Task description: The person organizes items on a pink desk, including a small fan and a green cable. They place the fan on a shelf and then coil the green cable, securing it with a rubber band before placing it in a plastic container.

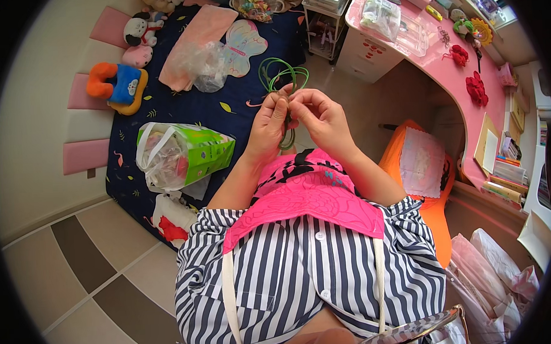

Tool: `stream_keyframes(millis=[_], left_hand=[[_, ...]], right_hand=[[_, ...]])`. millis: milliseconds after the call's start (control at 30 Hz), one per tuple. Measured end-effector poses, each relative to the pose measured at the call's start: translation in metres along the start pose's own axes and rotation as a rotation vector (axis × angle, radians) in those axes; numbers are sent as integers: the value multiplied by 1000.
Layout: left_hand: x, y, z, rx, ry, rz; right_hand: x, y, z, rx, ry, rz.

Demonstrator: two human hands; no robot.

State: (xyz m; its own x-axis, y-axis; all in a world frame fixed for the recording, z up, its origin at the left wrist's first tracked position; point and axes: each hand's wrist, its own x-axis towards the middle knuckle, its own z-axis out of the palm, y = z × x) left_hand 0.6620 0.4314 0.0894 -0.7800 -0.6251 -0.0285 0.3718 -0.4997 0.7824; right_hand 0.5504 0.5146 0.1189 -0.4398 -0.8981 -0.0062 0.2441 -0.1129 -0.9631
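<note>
My left hand (271, 124) is closed around a looped bundle of thin green cord (302, 72), held in front of my pink apron (303, 191). Several loops stick out above the fingers, and a darker length hangs below them. At the bundle's middle, the thumb and forefinger of my right hand (323, 118) are pinched together, touching the left fingers. Whatever lies between these fingertips is too small and covered to make out.
On the left, a bed with a dark blue sheet (155, 112) bears a green and white bag (206, 154), plush toys and a butterfly-shaped item (244, 48). A curved pink desk (440, 77) with red yarn-like pieces (476, 88) and an orange chair (393, 145) stand on the right.
</note>
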Motion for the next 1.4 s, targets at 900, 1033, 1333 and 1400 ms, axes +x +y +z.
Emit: stream_keyframes(millis=[900,1033,1333,1400], left_hand=[[-34,25,-26,121,216,-175],[-40,18,-39,61,276,-268],[-24,17,-39,-56,222,-157],[-18,20,-36,-30,172,-141]], right_hand=[[-4,-2,-45,797,-84,69],[-4,-1,-49,754,-101,83],[-2,1,-59,726,-78,98],[0,-1,-59,690,-70,72]])
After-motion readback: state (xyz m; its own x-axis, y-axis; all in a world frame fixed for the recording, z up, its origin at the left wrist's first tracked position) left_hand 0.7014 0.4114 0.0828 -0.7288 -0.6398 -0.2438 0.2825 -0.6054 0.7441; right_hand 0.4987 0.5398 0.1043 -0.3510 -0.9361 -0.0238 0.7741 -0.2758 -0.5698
